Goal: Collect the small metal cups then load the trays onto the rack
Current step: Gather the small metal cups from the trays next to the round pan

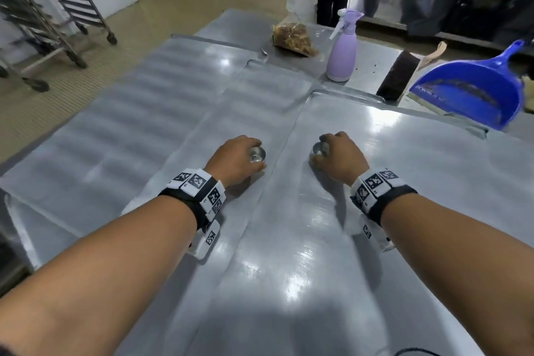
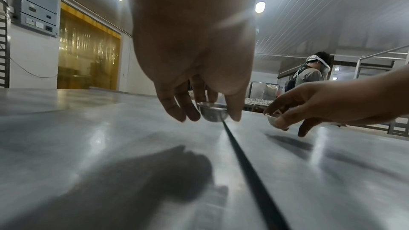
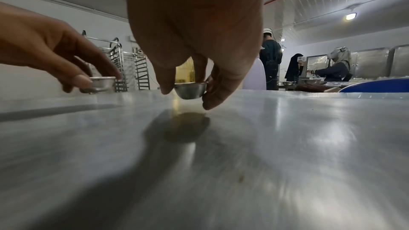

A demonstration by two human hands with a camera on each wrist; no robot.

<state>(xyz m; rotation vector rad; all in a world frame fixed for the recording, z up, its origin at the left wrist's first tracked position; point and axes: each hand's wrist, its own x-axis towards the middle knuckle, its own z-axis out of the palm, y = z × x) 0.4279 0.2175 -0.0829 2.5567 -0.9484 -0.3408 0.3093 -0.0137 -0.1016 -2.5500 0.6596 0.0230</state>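
- Left hand pinches one cup; right hand pinches another cup.
- Lift both level, clear of the trays.

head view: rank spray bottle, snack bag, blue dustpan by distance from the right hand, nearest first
1. Purple spray bottle: straight ahead of the right hand, standing upright past the tray edge.
2. Blue dustpan: off to the right, about as near as the bottle; too close to call.
3. Snack bag: farthest, beyond and left of the bottle.
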